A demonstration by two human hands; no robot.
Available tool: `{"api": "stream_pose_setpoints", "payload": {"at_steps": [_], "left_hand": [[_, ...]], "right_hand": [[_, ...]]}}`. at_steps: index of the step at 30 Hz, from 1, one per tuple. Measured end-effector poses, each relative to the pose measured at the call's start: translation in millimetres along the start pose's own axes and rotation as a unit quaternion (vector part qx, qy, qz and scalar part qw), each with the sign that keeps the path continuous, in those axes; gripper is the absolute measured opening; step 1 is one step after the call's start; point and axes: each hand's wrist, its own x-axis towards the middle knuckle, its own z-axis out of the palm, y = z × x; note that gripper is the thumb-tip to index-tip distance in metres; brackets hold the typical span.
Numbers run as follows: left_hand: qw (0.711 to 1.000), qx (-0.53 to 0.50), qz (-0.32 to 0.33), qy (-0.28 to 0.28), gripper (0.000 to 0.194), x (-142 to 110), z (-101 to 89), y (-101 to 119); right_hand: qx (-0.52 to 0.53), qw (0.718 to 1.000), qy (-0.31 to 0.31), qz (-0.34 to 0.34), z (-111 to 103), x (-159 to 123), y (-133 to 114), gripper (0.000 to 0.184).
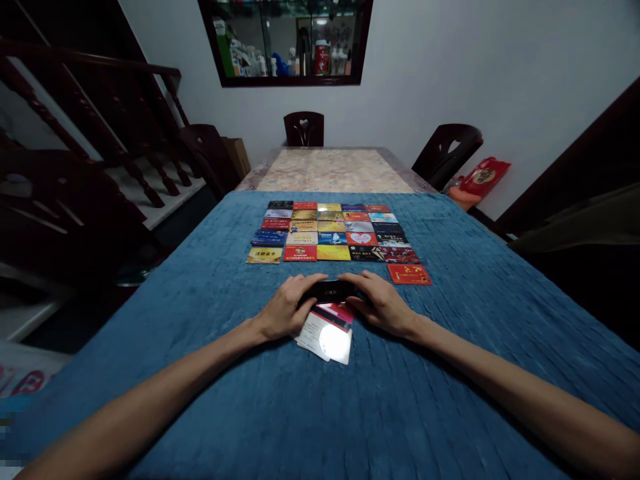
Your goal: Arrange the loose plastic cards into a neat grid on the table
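Note:
Between my two hands is a black card (330, 291), tilted so that its face is foreshortened. My left hand (287, 307) pinches its left end between thumb and fingers. At its right end my right hand (383, 303) grips it the same way. Just below lies a small loose pile of cards: white ones (320, 337) with a bright glare spot, and a red one (345, 313) partly hidden under the black card. Farther off, several colourful cards (333, 230) lie in close rows. A single red card (409, 274) sits at the near right of those rows.
A blue cloth (200, 333) covers the near part of the table, and a marbled tabletop (330, 167) shows beyond it. Dark wooden chairs (304, 130) stand around. On the left is a stair railing (100, 60); a red bag (485, 177) is at the right.

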Motion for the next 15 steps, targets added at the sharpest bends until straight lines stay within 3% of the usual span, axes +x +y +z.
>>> {"api": "stream_pose_setpoints", "payload": {"at_steps": [15], "left_hand": [[0.999, 0.039, -0.002, -0.008, 0.048, -1.4, 0.0, 2.3]], "right_hand": [[-0.028, 0.999, -0.003, -0.029, 1.0, 0.0, -0.8, 0.045]]}}
